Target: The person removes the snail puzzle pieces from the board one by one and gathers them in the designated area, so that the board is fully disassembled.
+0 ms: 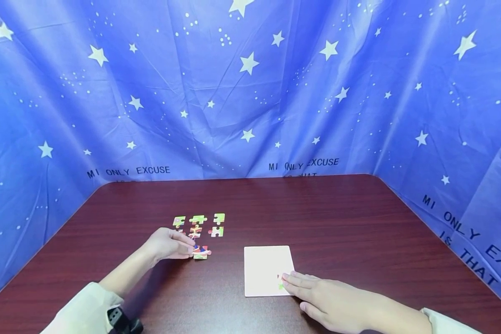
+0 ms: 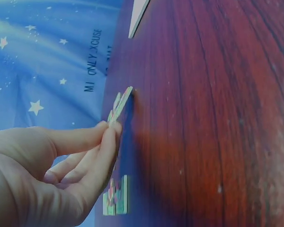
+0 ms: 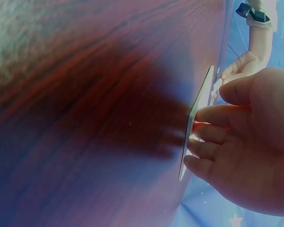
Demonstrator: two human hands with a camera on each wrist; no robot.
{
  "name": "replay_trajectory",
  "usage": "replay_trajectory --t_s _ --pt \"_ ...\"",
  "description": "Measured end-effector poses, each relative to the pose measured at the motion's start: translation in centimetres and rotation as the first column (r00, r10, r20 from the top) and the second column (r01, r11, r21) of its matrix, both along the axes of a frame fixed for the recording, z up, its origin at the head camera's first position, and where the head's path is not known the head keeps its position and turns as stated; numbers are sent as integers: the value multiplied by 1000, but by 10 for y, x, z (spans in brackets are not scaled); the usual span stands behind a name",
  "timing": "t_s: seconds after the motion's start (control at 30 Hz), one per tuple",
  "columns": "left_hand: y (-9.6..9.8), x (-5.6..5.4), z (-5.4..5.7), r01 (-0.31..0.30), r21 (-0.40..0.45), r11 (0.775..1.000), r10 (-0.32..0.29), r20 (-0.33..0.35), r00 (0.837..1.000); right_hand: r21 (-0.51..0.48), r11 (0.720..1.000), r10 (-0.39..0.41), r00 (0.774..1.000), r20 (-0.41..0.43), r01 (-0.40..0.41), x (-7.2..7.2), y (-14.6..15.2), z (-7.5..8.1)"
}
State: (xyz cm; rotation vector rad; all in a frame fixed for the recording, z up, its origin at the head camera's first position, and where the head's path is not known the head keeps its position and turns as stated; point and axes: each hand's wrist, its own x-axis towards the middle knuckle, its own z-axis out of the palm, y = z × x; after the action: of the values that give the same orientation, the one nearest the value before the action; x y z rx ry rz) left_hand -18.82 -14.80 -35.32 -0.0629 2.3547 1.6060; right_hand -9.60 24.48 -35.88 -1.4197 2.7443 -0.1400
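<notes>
My left hand (image 1: 169, 245) pinches a jigsaw puzzle piece (image 1: 201, 253) between thumb and fingertips. In the left wrist view this held piece (image 2: 121, 105) is tilted, close to the tabletop. Straight fingers of my right hand (image 1: 334, 299) rest on the right edge of a square white board (image 1: 263, 269). Under those fingertips, a small puzzle piece (image 1: 280, 285) partly shows at the board's lower right corner. Just beyond my left hand lie several loose puzzle pieces (image 1: 198, 219) in rough rows, green, white and red. My left fingers partly hide one of them.
The dark red wood-grain table (image 1: 300, 208) carries the board and pieces. Blue star-printed cloth (image 1: 217, 116) hangs behind it and along both sides. A black device (image 1: 123, 320) is strapped at the left wrist, over a pale sleeve (image 1: 85, 308).
</notes>
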Motion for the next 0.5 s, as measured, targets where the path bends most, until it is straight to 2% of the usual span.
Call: replay_trajectory --t_s 0.27,0.5 --pt "-4 -1 0 -112 -172 979 99 -87 991 -5 1000 3 1000 -8 -3 0 1 -2" --pt "-7 -1 -1 -148 -247 958 119 -127 985 -14 1000 15 1000 -19 -16 -1 1 -3"
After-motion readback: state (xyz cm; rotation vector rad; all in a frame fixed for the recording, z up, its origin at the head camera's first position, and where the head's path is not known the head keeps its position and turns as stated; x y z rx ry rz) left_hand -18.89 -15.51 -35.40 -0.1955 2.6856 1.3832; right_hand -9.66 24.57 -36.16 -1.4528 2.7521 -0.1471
